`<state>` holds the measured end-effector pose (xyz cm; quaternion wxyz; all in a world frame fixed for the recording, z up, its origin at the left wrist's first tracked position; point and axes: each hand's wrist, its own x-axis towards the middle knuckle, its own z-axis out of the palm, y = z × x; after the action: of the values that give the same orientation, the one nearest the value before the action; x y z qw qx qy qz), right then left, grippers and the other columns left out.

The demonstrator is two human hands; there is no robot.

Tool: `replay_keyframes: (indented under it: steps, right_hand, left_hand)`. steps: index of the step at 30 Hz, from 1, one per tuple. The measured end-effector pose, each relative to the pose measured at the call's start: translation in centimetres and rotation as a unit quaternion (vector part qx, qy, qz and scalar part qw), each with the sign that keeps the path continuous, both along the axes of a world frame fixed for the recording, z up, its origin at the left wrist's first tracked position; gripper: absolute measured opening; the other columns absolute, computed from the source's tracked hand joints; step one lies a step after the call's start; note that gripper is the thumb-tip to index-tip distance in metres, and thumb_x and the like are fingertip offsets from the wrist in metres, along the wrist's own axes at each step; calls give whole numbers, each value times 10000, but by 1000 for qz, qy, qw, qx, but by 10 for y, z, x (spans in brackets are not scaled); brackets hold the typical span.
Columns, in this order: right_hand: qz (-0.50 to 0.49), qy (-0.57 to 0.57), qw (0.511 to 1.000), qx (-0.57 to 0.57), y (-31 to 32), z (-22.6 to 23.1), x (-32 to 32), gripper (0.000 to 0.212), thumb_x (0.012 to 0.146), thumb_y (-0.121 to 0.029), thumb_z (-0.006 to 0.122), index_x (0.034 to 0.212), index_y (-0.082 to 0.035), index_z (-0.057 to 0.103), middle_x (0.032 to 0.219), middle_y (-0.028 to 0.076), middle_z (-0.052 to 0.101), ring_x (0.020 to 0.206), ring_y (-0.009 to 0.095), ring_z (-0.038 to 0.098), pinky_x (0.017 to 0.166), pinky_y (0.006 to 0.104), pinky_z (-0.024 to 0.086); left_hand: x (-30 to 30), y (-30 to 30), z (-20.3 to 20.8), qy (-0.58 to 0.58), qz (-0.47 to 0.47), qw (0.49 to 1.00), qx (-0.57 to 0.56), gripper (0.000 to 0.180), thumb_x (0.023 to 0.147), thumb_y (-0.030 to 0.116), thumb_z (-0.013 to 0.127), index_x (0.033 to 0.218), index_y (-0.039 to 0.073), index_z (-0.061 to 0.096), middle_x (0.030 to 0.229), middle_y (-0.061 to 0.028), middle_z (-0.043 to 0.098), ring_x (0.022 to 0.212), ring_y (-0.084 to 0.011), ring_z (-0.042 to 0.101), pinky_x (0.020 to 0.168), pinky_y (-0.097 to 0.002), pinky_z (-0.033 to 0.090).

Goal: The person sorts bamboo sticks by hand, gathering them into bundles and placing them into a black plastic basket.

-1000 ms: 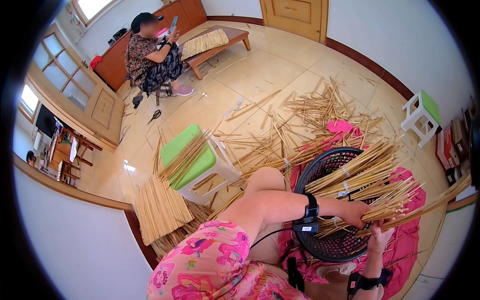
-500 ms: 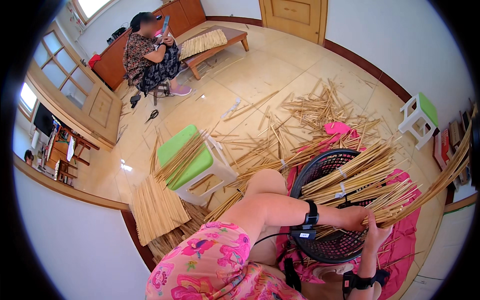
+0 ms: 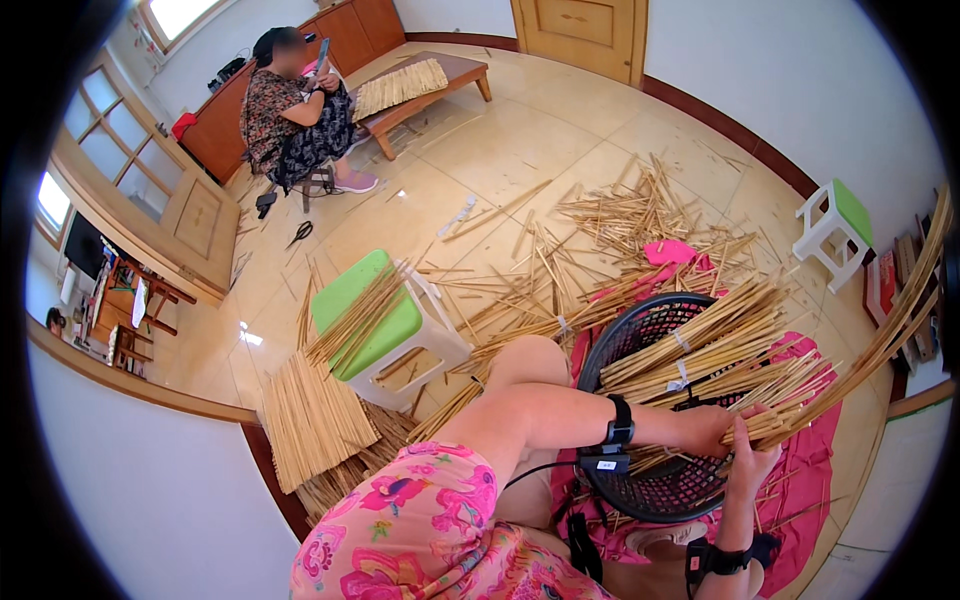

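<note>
A long bundle of straw-coloured stalks point(image 3: 838, 388) sweeps from the basket's right side up toward the right edge of the view. My left hand point(image 3: 707, 431) is closed at the bundle's near end, its fingers partly hidden. Beside it, my right hand point(image 3: 752, 456) wraps round the same stalks, thumb uppermost. Under my hands stands a black plastic basket point(image 3: 597, 368) with lattice walls. Inside it lie stalk bundles point(image 3: 690, 345), some tied with white strips.
A pink cloth point(image 3: 815, 470) lies under the basket. Loose stalks point(image 3: 640, 210) litter the floor beyond. A green-topped stool point(image 3: 365, 315) carries stalks, with a flat stalk mat point(image 3: 315, 415) beside it. Another stool point(image 3: 838, 230) stands right. A seated person point(image 3: 290, 115) holds a phone near a low table point(image 3: 455, 70).
The view has shifted slightly. Both hands stay on the stalk bundle, whose far end at the right edge now stands a little higher.
</note>
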<state>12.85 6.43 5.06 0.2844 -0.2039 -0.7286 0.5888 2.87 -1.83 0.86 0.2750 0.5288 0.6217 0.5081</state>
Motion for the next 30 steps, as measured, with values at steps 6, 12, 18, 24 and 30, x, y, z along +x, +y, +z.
replay_keyframes:
  steps: [6, 12, 18, 24, 30]
  right_hand:
    - [-7, -21, 999, 44, 7, -2, 1, 193, 804, 4, 637, 975, 14, 548, 861, 43, 581, 770, 115, 558, 708, 245, 457]
    - [-36, 0, 997, 61, 25, -17, 7, 174, 808, -16, 645, 962, 19, 572, 864, 46, 591, 774, 124, 564, 716, 262, 463]
    - [-32, -30, 997, 56, 20, -6, 7, 319, 784, -48, 686, 1068, 25, 560, 988, 78, 609, 908, 153, 571, 833, 290, 446]
    - [-28, -12, 999, 19, 19, -3, 1, 225, 768, -64, 709, 943, 2, 585, 840, 23, 615, 787, 92, 570, 728, 246, 456]
    - [-33, 3, 999, 37, 18, -8, -1, 232, 770, -65, 709, 950, -8, 573, 814, 2, 595, 756, 75, 552, 707, 237, 455]
  left_hand:
    - [-5, 3, -1, 0, -40, 999, 11, 937, 659, 227, 734, 1431, 129, 212, 995, -203, 615, 907, -364, 601, 774, -387, 479]
    - [-48, 12, 8, -219, -103, 969, -44, 742, 695, 242, 768, 1289, 36, 374, 1208, -131, 482, 1133, -216, 440, 952, -326, 372]
    - [-115, 10, 25, -645, 118, 746, 115, 195, 835, 245, 549, 848, 54, 587, 834, -115, 633, 728, -207, 599, 636, -313, 489]
    - [-137, -4, 33, -682, 222, 682, 142, 216, 891, 183, 444, 858, -4, 548, 843, -139, 627, 815, -255, 600, 720, -359, 499]
    - [-135, 11, 35, -691, 176, 687, 141, 236, 904, 198, 421, 867, -15, 517, 858, -143, 599, 831, -279, 579, 742, -384, 482]
